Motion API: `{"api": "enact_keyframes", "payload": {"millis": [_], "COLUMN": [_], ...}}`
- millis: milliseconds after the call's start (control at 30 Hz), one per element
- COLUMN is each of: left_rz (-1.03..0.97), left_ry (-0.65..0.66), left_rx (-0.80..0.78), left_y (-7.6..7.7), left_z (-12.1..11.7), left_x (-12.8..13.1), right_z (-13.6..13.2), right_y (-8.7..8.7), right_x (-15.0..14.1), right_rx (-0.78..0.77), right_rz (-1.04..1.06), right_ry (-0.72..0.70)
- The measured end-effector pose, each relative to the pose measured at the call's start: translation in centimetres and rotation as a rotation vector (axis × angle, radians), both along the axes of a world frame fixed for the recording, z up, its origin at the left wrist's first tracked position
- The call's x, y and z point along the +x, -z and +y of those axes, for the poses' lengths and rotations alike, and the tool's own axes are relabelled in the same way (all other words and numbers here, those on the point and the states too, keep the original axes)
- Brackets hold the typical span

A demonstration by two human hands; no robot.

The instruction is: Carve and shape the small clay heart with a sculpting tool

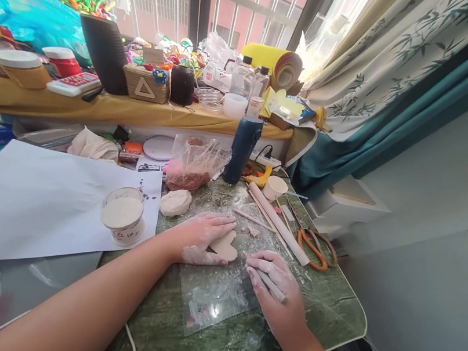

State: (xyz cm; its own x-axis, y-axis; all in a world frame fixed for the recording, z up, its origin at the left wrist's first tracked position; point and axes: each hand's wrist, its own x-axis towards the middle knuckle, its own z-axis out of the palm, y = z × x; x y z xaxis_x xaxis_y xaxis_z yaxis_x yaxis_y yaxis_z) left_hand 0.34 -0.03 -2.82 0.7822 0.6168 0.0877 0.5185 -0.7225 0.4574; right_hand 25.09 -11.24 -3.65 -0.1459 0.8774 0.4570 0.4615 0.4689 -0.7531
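Observation:
My left hand (201, 235), dusted white, lies flat with fingers stretched out and presses on a pale flat piece of clay (226, 246) that rests on a clear plastic sheet (216, 296). My right hand (274, 290) lies just right of the clay. Its fingers are curled around a thin white stick-like tool (271, 285). A rounder lump of clay (175, 202) sits behind my left hand.
A white rolling pin (278, 223), thin sticks and orange-handled scissors (315, 247) lie to the right on the green mat (235, 346). A lidded tub (123, 220) stands on white paper (27, 203). Behind are a plastic bag (194, 164), a dark bottle (242, 150), a small cup (275, 187) and a cluttered shelf.

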Motion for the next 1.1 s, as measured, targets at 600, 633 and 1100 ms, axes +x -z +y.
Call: {"api": "enact_keyframes", "payload": {"millis": [600, 633, 1100], "left_rz": [-0.011, -0.014, -0.087], "left_ry": [-0.131, -0.111, -0.067], "left_rx": [0.089, 0.078, 0.029], "left_y": [-0.2, -0.2, -0.2], "left_z": [-1.0, -0.9, -0.2], "left_x": [1.2, 1.1, 0.4], "right_z": [0.6, 0.6, 0.7], "right_y": [0.0, 0.0, 0.8], "right_x": [-2.5, -2.5, -3.2], "right_rx": [0.044, 0.039, 0.058], "right_rz": [-0.087, -0.091, -0.144], "right_ry": [0.129, 0.129, 0.103]}}
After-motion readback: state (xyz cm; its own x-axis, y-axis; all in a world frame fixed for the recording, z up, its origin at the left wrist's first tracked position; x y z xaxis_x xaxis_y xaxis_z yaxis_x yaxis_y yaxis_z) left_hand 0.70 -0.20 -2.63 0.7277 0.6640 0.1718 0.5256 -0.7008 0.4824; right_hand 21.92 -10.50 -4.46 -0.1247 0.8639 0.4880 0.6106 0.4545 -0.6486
